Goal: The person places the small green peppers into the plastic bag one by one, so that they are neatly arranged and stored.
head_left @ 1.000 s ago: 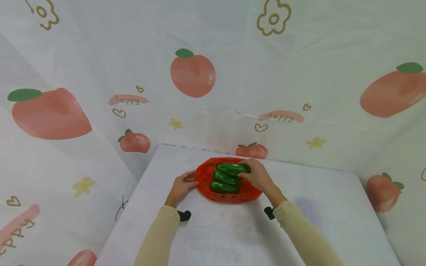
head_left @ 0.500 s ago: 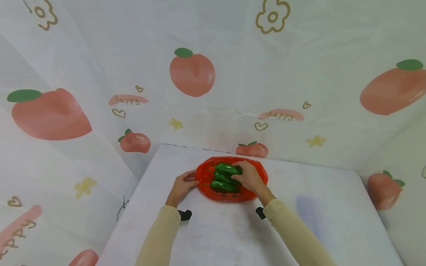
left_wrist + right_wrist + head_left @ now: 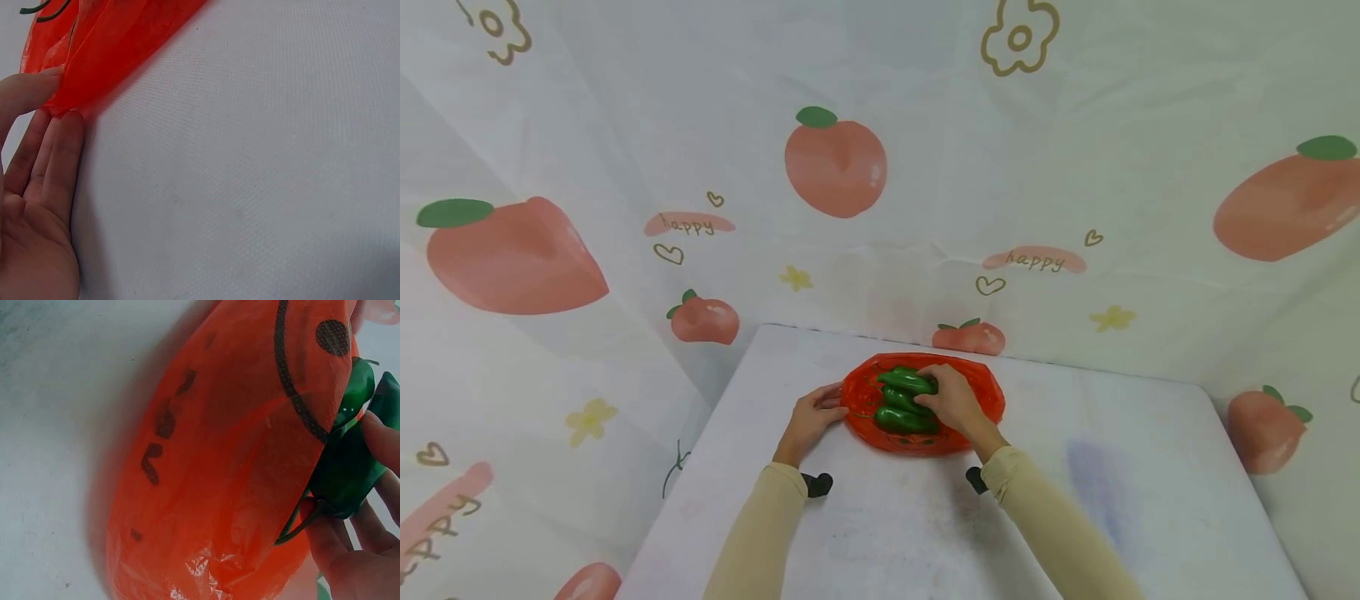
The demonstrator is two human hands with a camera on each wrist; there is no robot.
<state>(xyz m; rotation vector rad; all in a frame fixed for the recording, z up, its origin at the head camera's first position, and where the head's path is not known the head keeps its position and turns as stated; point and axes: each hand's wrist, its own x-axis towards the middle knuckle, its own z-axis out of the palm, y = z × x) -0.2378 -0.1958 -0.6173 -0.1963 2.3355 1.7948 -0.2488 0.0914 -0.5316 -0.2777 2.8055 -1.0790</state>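
A red plastic bag (image 3: 917,447), spread wide with black printing on its side, lies on the white table. My left hand (image 3: 805,427) pinches its left edge, thumb above and fingers below, as the left wrist view shows. Several green peppers lie in the bag's opening, the front pepper (image 3: 904,421) in plain sight. My right hand (image 3: 957,407) grips the upper green pepper (image 3: 350,469) between thumb and fingers, its curved stem pointing down across the bag in the right wrist view. Left of the peppers show red shapes with thin green stems (image 3: 53,11).
The white tabletop (image 3: 887,533) stretches around the bag, its back edge meeting a fruit-print cloth wall (image 3: 910,275). Black wrist mounts (image 3: 817,484) sit at both sleeve cuffs.
My right hand has moved left with the green pepper, over the other peppers. More of the bag's right side shows now. The left hand stays at the bag's edge.
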